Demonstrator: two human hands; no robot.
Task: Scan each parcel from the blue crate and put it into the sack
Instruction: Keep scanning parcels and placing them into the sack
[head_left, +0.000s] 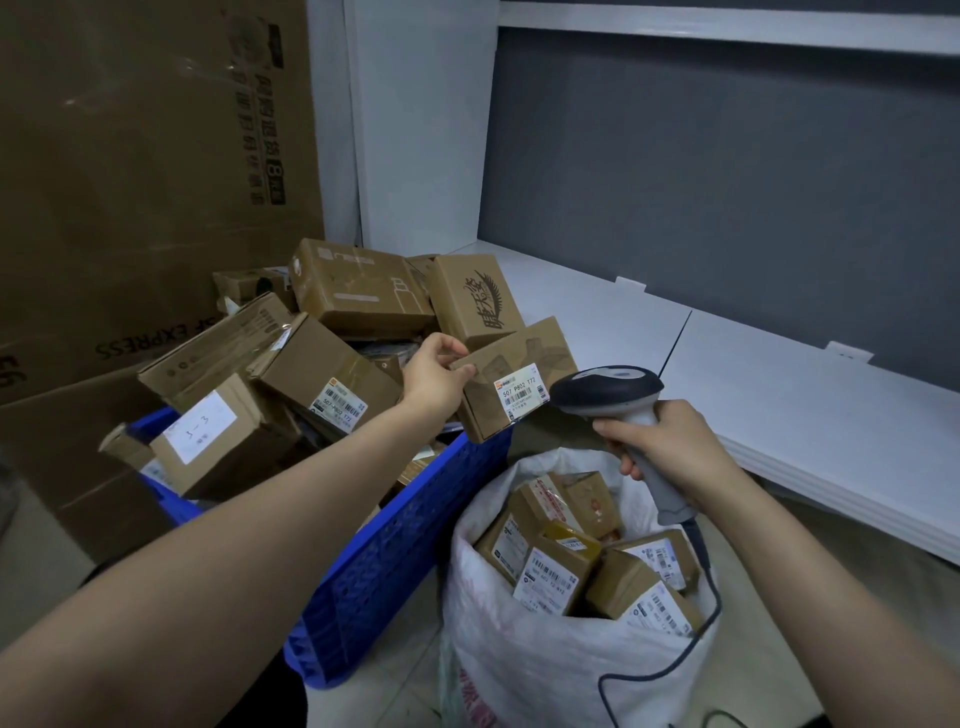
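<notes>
A small brown parcel (511, 382) is held tilted above the far corner of the blue crate (395, 545), its white barcode label (521, 391) turned toward the head of the scanner (605, 388) just beside it. The left hand (434, 371) pinches the parcel's left edge between thumb and fingers, while the right hand (660, 441) grips the scanner's grey handle above the open white sack (545, 654). The crate is heaped with cardboard boxes; the sack already holds several labelled ones, their print apparently too blurred to read.
</notes>
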